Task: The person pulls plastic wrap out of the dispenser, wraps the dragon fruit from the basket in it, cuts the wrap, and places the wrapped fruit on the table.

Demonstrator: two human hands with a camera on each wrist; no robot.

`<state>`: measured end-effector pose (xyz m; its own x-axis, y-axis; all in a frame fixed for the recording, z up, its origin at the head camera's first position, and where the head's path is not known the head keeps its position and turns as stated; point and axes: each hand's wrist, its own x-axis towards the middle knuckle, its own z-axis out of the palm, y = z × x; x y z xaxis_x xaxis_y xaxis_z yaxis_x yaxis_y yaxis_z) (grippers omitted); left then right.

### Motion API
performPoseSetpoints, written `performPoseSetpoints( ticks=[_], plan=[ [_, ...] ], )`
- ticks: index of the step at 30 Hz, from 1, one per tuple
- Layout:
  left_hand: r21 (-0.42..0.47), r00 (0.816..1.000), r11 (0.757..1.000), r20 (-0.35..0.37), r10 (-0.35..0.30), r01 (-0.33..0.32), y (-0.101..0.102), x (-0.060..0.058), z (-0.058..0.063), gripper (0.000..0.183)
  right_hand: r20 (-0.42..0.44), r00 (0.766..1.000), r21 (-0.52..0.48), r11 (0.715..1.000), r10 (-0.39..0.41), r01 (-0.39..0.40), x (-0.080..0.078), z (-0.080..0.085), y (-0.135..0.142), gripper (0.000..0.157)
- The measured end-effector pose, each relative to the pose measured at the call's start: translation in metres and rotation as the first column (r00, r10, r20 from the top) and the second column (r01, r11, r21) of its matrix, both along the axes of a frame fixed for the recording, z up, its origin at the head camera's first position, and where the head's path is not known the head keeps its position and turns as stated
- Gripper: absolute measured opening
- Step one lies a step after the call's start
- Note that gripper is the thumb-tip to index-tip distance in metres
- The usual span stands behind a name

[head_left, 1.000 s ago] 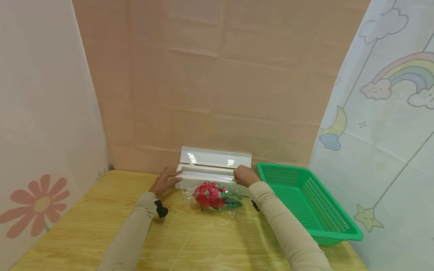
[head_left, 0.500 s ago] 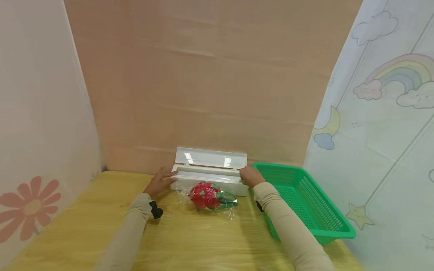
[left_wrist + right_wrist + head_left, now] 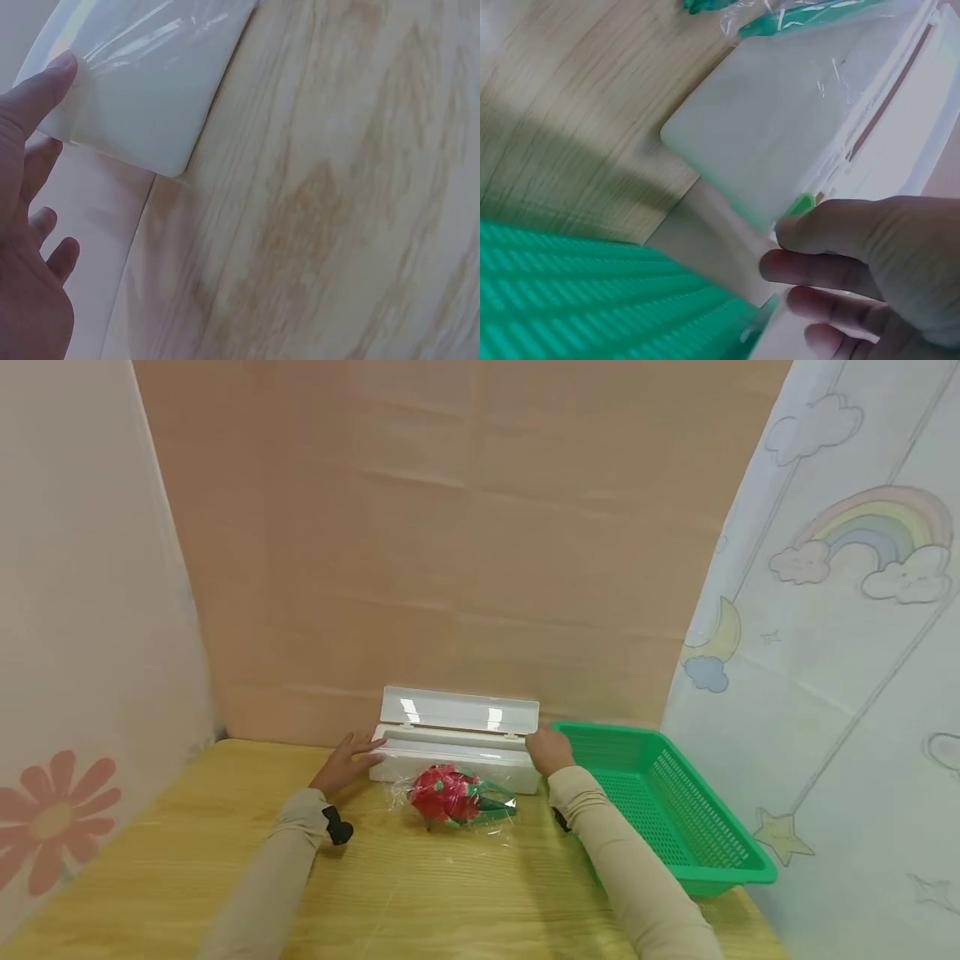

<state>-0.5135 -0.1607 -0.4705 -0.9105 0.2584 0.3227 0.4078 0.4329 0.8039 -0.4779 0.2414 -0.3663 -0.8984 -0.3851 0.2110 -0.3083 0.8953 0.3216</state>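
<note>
A white cling film dispenser (image 3: 495, 772) stands at the back of the table with its lid (image 3: 459, 708) raised. My left hand (image 3: 347, 766) holds its left end, thumb on the film-covered front in the left wrist view, other fingers around the end. My right hand (image 3: 550, 752) is at the right end; its thumb and forefinger pinch the green slide cutter (image 3: 802, 203), mostly hidden by the thumb. In front of the dispenser lies a red and green dragon fruit (image 3: 442, 793) with long green tips. Clear film (image 3: 397, 795) drapes over it from the dispenser.
A green plastic basket (image 3: 761, 870) stands right of the dispenser, close to my right forearm. The wooden table (image 3: 420, 893) extends toward me. A plain tan sheet (image 3: 420, 568) hangs right behind the dispenser, with patterned sheets on both sides.
My right hand has slid the green cutter rightward along the dispenser to its right end. The left hand stays at the left end, and the head view has shifted slightly.
</note>
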Motion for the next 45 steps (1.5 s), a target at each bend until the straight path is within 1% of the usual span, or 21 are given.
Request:
performPoseSetpoints(
  ticks=[3,5,8,10,13,16,19,22,23,26,28,29,30,33,36,37,39,42,44,45],
  plan=[
    [-0.024,1.0,0.999,0.003,-0.026,0.026,0.0,-0.001,0.002,0.051,-0.01,0.997,0.012,0.997,-0.07,0.07,0.002,-0.001,-0.002,0.009],
    [-0.035,1.0,0.999,-0.004,-0.019,0.019,0.0,0.0,0.004,0.051,-0.008,0.997,0.021,0.996,-0.081,0.081,0.003,-0.002,-0.002,0.008],
    [-0.044,1.0,0.999,-0.019,0.012,-0.012,0.0,0.003,0.006,0.048,0.01,0.999,0.027,0.999,-0.041,0.041,0.005,-0.004,-0.003,0.008],
    [-0.045,1.0,0.999,-0.02,0.018,-0.019,0.001,0.005,0.008,0.046,-0.003,1.0,0.032,0.999,-0.013,0.013,0.006,-0.004,-0.005,0.009],
    [-0.021,1.0,1.0,-0.024,0.019,-0.019,0.005,0.006,0.01,0.04,-0.065,0.998,0.051,0.999,0.02,-0.017,0.009,-0.003,-0.012,0.01],
    [0.025,1.0,0.999,-0.006,0.03,-0.03,0.008,0.009,0.014,0.036,-0.146,0.988,0.069,0.997,0.055,-0.045,0.012,-0.001,-0.02,0.012],
    [0.04,0.999,0.999,-0.002,0.036,-0.036,0.01,0.011,0.017,0.036,-0.191,0.978,0.061,0.995,0.085,-0.074,0.015,0.001,-0.025,0.011],
    [0.0,0.999,1.0,-0.038,0.031,-0.031,0.009,0.015,0.016,0.038,-0.216,0.97,0.047,0.994,0.109,-0.101,0.018,0.001,-0.029,0.003],
    [-0.01,0.998,1.0,-0.057,0.023,-0.024,0.009,0.015,0.015,0.039,-0.225,0.968,0.04,0.994,0.113,-0.106,0.018,0.001,-0.03,0.004],
    [-0.017,0.992,1.0,-0.129,-0.003,0.001,0.01,0.017,0.011,0.039,-0.244,0.962,0.022,0.993,0.121,-0.12,0.02,0.0,-0.03,0.019],
    [-0.011,0.983,1.0,-0.183,-0.011,0.01,0.012,0.019,0.01,0.038,-0.25,0.959,0.021,0.991,0.131,-0.13,0.022,-0.001,-0.03,0.028],
    [-0.017,0.979,1.0,-0.202,-0.013,0.01,0.013,0.021,0.011,0.038,-0.249,0.959,0.021,0.99,0.138,-0.137,0.023,-0.001,-0.029,0.033],
    [-0.018,0.979,1.0,-0.201,-0.01,0.007,0.014,0.023,0.013,0.039,-0.248,0.958,0.022,0.989,0.145,-0.144,0.025,-0.002,-0.028,0.037],
    [-0.051,0.984,0.998,-0.177,0.022,-0.032,0.016,0.028,0.018,0.041,-0.243,0.956,0.022,0.986,0.167,-0.167,0.026,-0.005,-0.025,0.047],
    [-0.105,0.987,0.991,-0.147,0.07,-0.086,0.017,0.031,0.022,0.045,-0.243,0.952,-0.005,0.981,0.186,-0.193,0.027,-0.008,-0.022,0.049],
    [-0.125,0.982,0.986,-0.162,0.092,-0.113,0.018,0.032,0.022,0.045,-0.246,0.95,-0.017,0.979,0.194,-0.204,0.027,-0.009,-0.021,0.049],
    [-0.155,0.967,0.971,-0.206,0.149,-0.182,0.018,0.033,0.023,0.045,-0.258,0.944,-0.043,0.973,0.207,-0.225,0.026,-0.01,-0.02,0.05],
    [-0.178,0.936,0.944,-0.271,0.223,-0.277,0.018,0.035,0.026,0.046,-0.283,0.931,-0.071,0.963,0.23,-0.26,0.027,-0.011,-0.019,0.054],
    [-0.18,0.92,0.933,-0.302,0.25,-0.313,0.019,0.037,0.029,0.045,-0.281,0.93,-0.093,0.958,0.238,-0.273,0.028,-0.011,-0.019,0.058],
    [-0.181,0.918,0.932,-0.309,0.248,-0.313,0.02,0.038,0.03,0.046,-0.277,0.931,-0.102,0.956,0.24,-0.276,0.028,-0.011,-0.019,0.059]
  ],
)
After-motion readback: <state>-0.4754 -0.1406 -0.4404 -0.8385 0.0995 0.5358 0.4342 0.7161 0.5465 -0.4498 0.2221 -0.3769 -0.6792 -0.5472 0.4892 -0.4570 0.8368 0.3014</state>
